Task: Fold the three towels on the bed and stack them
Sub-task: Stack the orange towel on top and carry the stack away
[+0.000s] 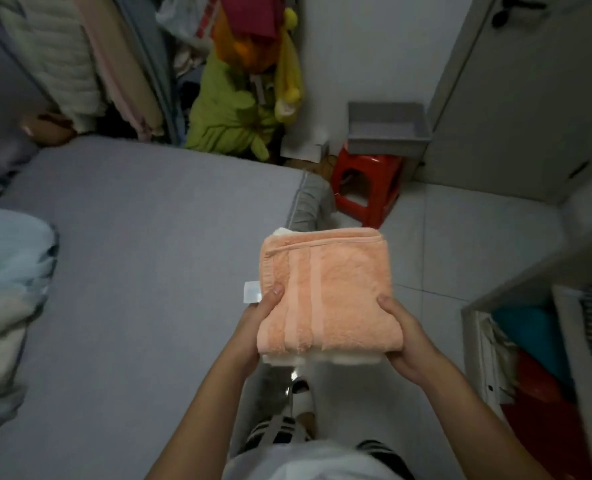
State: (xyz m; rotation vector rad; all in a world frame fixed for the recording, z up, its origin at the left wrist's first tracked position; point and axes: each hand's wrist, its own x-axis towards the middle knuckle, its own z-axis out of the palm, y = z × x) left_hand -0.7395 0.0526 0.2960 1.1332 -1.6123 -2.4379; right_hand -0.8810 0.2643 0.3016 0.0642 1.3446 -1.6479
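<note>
Bed (142, 258) fills most of the view, a plain grey sheet running from 9 o'clock across to the centre, with a crumpled pale blue and white heap (7, 289) at its 9 o'clock edge. Can't tell if that heap is bedding or something else. Out at 2 o'clock there's a red stool (367, 188) on the tiled floor (460, 244), and a green bundle (225, 116) sits at 12.

Now the actual thing: the peach towel (325, 292) is folded into a neat square, held up in the air just past the bed's right edge, around 5 o'clock from centre. A white layer (322, 358) peeks out underneath, so it looks like a stack, though I can't count how many are in it.

Left hand (256, 327) and right hand (408, 341) are both clamped on the near corners, fingers (275, 292) curled over the top.

Risk as I see it: only the near edge is supported, so the far end could droop and the folds slide open, or the bottom layer could slip out onto the floor.
</note>
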